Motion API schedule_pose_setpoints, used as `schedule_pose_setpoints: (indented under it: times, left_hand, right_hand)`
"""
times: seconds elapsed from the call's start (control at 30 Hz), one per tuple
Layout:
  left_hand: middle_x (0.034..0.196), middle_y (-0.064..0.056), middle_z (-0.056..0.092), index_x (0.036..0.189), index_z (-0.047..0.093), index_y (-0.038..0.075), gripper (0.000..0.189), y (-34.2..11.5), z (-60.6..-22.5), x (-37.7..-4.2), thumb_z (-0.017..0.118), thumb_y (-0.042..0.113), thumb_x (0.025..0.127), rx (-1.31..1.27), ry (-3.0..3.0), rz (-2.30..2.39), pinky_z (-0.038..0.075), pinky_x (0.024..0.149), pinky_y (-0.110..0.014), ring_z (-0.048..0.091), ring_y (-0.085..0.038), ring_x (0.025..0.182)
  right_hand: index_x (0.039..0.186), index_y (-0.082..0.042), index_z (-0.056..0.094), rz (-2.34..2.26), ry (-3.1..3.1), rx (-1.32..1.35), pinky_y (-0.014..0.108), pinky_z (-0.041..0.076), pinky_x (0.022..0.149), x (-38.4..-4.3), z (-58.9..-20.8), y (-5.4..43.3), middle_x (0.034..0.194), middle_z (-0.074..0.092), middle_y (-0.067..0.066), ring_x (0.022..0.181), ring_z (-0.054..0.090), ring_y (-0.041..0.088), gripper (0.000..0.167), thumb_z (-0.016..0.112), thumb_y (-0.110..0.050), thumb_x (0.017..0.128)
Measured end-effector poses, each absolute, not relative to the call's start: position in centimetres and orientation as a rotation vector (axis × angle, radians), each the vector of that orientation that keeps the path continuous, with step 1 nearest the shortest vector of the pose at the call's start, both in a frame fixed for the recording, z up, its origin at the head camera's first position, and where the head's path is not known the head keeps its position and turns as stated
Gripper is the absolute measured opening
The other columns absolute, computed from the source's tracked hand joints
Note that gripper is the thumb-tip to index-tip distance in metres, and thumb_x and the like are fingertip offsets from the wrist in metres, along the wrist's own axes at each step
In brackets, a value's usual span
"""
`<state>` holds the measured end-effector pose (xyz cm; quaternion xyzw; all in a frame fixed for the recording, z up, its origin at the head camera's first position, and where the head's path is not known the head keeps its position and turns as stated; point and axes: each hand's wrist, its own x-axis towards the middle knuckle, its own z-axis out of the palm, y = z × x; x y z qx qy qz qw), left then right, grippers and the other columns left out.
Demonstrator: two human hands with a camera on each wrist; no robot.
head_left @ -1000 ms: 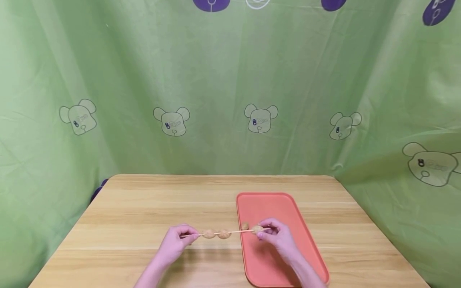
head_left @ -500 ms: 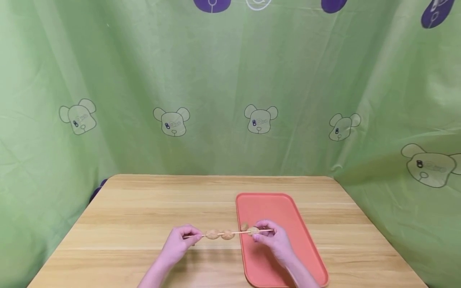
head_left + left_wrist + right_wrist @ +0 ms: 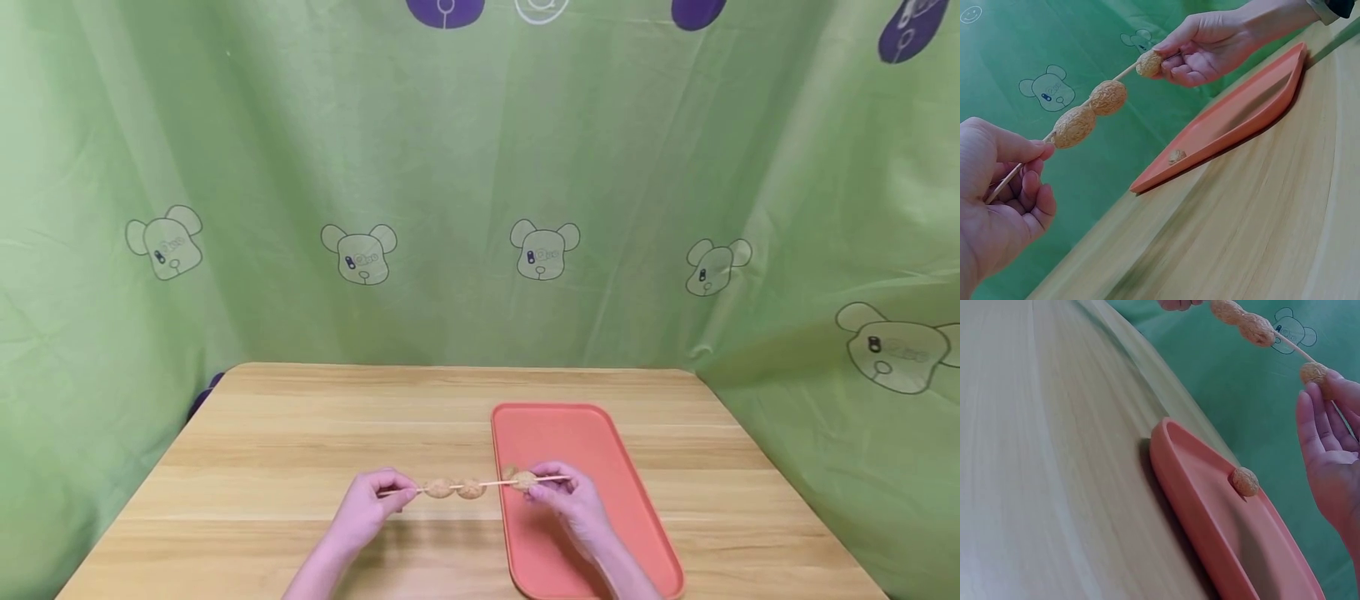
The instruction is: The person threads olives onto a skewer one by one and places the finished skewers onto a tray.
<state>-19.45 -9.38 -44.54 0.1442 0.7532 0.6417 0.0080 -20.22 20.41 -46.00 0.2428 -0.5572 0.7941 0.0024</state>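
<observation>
My left hand (image 3: 372, 502) pinches one end of a thin wooden skewer (image 3: 491, 483), held roughly level above the table. Two wrinkled tan balls, resembling fried meatballs, sit side by side on it: one ball (image 3: 1074, 127) near my left fingers, another ball (image 3: 1109, 97) beyond it. Farther along, a third tan ball (image 3: 1314, 373) is pierced by the skewer, whose end sticks out past it. My right hand (image 3: 573, 500) pinches this third ball between thumb and fingers over the tray. Bare skewer shows between it and the other two.
A coral-red tray (image 3: 558, 433) lies on the wooden table (image 3: 337, 417), right of centre. Inside its left rim rests one loose tan ball (image 3: 1245, 481). A green curtain (image 3: 450, 167) with bear faces hangs behind the table and on both sides.
My right hand has moved left, sliding the third ball along the skewer toward the other two. The left hand shifted slightly right, then back a little, keeping its pinch.
</observation>
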Motion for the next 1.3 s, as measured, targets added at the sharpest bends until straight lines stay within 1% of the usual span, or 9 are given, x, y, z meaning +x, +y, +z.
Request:
schedule_pose_setpoints:
  times: [0.13,0.27,0.4,0.5,0.67,0.97,1.17,1.3]
  left_hand:
    - [0.077,-0.011,0.060,0.089,0.065,-0.008,0.013,-9.4,-44.4,-19.4,0.066,0.003,0.081,0.443,2.334,2.017,0.045,0.062,-0.024,0.052,-0.010,0.065]
    - [0.075,-0.008,0.059,0.089,0.064,-0.009,0.014,-9.3,-44.4,-19.5,0.065,0.003,0.082,0.452,2.319,2.019,0.043,0.059,-0.023,0.051,-0.009,0.064]
    - [0.075,-0.011,0.059,0.089,0.064,-0.009,0.014,-9.2,-44.3,-19.5,0.065,0.003,0.082,0.462,2.311,2.021,0.043,0.059,-0.022,0.051,-0.009,0.063]
    - [0.076,-0.012,0.059,0.089,0.064,-0.009,0.014,-9.1,-44.3,-19.4,0.065,0.002,0.082,0.454,2.299,2.031,0.043,0.060,-0.022,0.051,-0.010,0.064]
    - [0.075,-0.007,0.058,0.089,0.064,-0.009,0.014,-9.0,-44.1,-19.3,0.065,0.002,0.081,0.448,2.306,2.026,0.043,0.060,-0.023,0.051,-0.010,0.064]
    - [0.078,-0.013,0.060,0.089,0.064,-0.009,0.014,-8.9,-44.2,-19.3,0.065,0.003,0.081,0.481,2.328,1.999,0.045,0.061,-0.024,0.050,-0.008,0.064]
    - [0.081,-0.012,0.062,0.090,0.064,-0.009,0.015,-8.9,-44.2,-19.3,0.065,0.004,0.081,0.471,2.323,1.986,0.045,0.062,-0.022,0.052,-0.010,0.067]
    - [0.083,-0.010,0.063,0.092,0.065,-0.008,0.017,-8.9,-44.3,-19.4,0.066,0.005,0.081,0.455,2.322,1.976,0.045,0.064,-0.022,0.052,-0.009,0.068]
  right_hand:
    - [0.103,-0.003,0.063,2.551,-1.649,0.823,0.024,0.052,0.074,-20.3,-46.0,20.1,0.096,0.066,0.007,0.082,0.063,0.013,0.032,0.050,0.017,0.082]
    - [0.104,-0.004,0.064,2.605,-1.593,0.840,0.024,0.052,0.074,-20.3,-45.9,19.9,0.099,0.067,0.007,0.085,0.063,0.014,0.033,0.050,0.017,0.083]
    - [0.105,-0.004,0.064,2.627,-1.560,0.860,0.027,0.052,0.075,-20.2,-46.0,19.8,0.100,0.067,0.007,0.088,0.065,0.015,0.035,0.049,0.018,0.082]
    - [0.104,-0.005,0.065,2.616,-1.566,0.860,0.026,0.052,0.075,-20.2,-46.0,19.4,0.100,0.067,0.007,0.087,0.065,0.014,0.037,0.048,0.019,0.082]
    - [0.100,-0.008,0.066,2.574,-1.622,0.827,0.023,0.051,0.073,-20.3,-46.2,18.9,0.099,0.067,0.004,0.081,0.063,0.011,0.035,0.052,0.017,0.080]
    - [0.098,-0.009,0.066,2.554,-1.675,0.807,0.023,0.051,0.072,-20.3,-46.6,18.4,0.100,0.066,0.004,0.082,0.062,0.010,0.034,0.053,0.017,0.080]
    - [0.099,-0.008,0.065,2.564,-1.681,0.782,0.022,0.051,0.073,-20.3,-46.7,18.3,0.101,0.066,0.004,0.082,0.062,0.010,0.032,0.054,0.016,0.081]
    - [0.099,-0.009,0.065,2.570,-1.683,0.767,0.022,0.051,0.073,-20.3,-46.6,18.3,0.100,0.066,0.003,0.082,0.062,0.009,0.032,0.054,0.015,0.081]
